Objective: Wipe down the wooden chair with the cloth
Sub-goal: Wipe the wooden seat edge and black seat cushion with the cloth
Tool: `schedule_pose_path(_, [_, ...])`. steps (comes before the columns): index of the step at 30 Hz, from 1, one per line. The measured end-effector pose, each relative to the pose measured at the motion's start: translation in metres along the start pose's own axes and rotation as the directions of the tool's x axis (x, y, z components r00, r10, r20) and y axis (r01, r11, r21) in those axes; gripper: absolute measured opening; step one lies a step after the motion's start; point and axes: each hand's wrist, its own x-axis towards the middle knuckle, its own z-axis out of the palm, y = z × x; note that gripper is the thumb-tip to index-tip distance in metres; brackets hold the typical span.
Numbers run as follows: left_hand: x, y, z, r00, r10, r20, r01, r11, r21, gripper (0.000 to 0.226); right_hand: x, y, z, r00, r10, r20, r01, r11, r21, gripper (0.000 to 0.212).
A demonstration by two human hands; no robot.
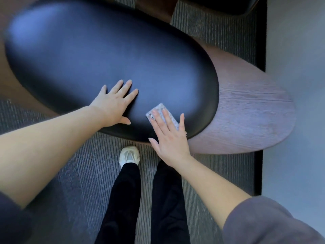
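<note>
Head view, looking down on the wooden chair, whose broad black padded seat fills the upper left while its grained wooden shell projects to the right. The left hand rests flat on the seat, its fingers straight and spread, holding nothing; it appears to steady the body or the chair. The right hand lies flat near the seat's near right edge, fingers extended and pressing the small pale cloth against the padding rather than gripping it. The step in hand is judged to be wiping the seat. The exposed wood just beside the cloth seems the likely next area, which would call for sliding the flat hand rightward over the seat's rounded edge while keeping pressure, so that the cloth does not slip out from under the fingers. Most of the cloth is hidden beneath the right hand, so its full size and fold cannot be told. The chair's legs and far side are out of view, and the upper left of the seat is blurred. A dark object at the top edge is cut off and cannot be identified. One pale shoe shows on the ribbed carpet.
</note>
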Motion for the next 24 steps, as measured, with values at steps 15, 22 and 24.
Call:
schedule_pose_path(15, [0.0, -0.014, 0.027, 0.969, -0.197, -0.148, 0.165, 0.965, -0.205, 0.124, -0.03, -0.008, 0.039, 0.951, -0.28, -0.129, 0.26, 0.953, -0.155, 0.065])
schedule_pose_path(22, [-0.002, -0.009, 0.027, 0.962, -0.237, -0.134, 0.199, 0.947, -0.252, 0.12, -0.024, 0.012, 0.031, 0.876, -0.481, -0.046, 0.449, 0.844, -0.293, 0.066])
schedule_pose_path(24, [-0.004, -0.006, 0.029, 0.957, -0.261, -0.128, 0.22, 0.938, -0.269, 0.116, -0.03, 0.019, 0.031, 0.888, -0.458, -0.033, 0.426, 0.849, -0.313, 0.065])
